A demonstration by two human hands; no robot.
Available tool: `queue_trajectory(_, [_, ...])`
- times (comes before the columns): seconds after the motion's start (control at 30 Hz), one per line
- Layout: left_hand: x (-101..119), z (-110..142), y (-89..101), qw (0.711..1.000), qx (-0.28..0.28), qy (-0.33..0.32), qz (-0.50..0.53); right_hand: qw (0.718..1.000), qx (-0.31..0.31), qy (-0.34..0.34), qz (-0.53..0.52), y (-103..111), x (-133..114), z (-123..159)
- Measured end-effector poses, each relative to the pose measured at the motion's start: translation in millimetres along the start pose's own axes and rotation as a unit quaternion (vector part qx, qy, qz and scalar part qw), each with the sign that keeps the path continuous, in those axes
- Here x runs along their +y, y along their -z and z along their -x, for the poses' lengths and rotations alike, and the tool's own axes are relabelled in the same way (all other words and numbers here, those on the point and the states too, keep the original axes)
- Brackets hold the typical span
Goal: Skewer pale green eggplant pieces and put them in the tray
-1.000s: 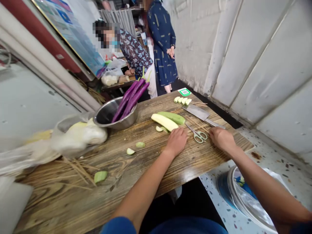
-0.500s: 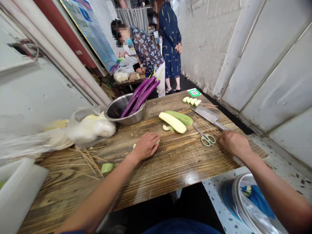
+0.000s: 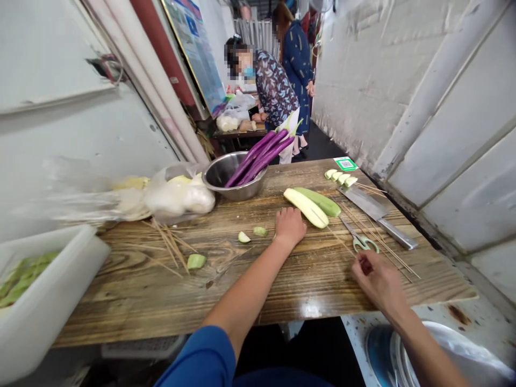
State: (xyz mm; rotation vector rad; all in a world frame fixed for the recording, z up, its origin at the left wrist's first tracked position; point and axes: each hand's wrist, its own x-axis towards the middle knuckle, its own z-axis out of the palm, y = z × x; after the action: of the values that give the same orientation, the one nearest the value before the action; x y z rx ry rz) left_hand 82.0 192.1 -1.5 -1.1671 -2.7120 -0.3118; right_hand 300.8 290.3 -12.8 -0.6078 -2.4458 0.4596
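Note:
My left hand [image 3: 291, 226] is curled low over the wooden table, close to the near end of a pale cut zucchini half [image 3: 307, 207]. Its fingertips are hidden, so what they grip cannot be made out. Behind that half lies a green-skinned zucchini piece [image 3: 320, 201]. My right hand [image 3: 377, 279] pinches a thin bamboo skewer [image 3: 341, 239] that points toward the zucchini. Green-handled scissors [image 3: 365, 244] lie just beyond this hand. A cleaver [image 3: 365, 203] rests farther off, with loose skewers [image 3: 387, 244] beside it.
Several zucchini slices [image 3: 342, 178] sit near a green QR card [image 3: 345, 164]. Purple eggplants [image 3: 262, 158] stand in a steel bowl [image 3: 215, 185]. Left are zucchini bits [image 3: 196, 261], skewers [image 3: 171, 244], a plastic bag [image 3: 181, 199] and a white box [image 3: 72, 285]. Two people stand beyond; a bucket [image 3: 387, 349] is below right.
My right hand has left the cleaver's handle and come nearer with a skewer. My left hand has moved from the small zucchini bits rightward to the zucchini halves. The view has swung left.

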Motion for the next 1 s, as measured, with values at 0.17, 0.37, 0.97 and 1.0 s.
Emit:
queue_trajectory(0.17, [-35.3,21.9,9.2,0.996,0.001,-0.068,-0.056,0.998,-0.047,0.038,-0.028,-18.6,-6.1,6.8])
queue_trajectory(0.37, [-86.0,39.9,23.2,0.994,0.018,-0.108,-0.016,0.996,-0.083,0.031,-0.022,-23.7,-15.6,-3.0])
queue_trajectory(0.97, [-123.5,97.7,25.7,0.985,0.083,-0.092,0.116,0.964,-0.206,0.035,-0.163,-64.9,-93.3,-87.3])
queue_trajectory(1.0, [-122.1,98.4,24.7,0.986,0.089,-0.087,0.111,0.962,-0.210,0.033,-0.169,-70.5,-96.9,-90.4])
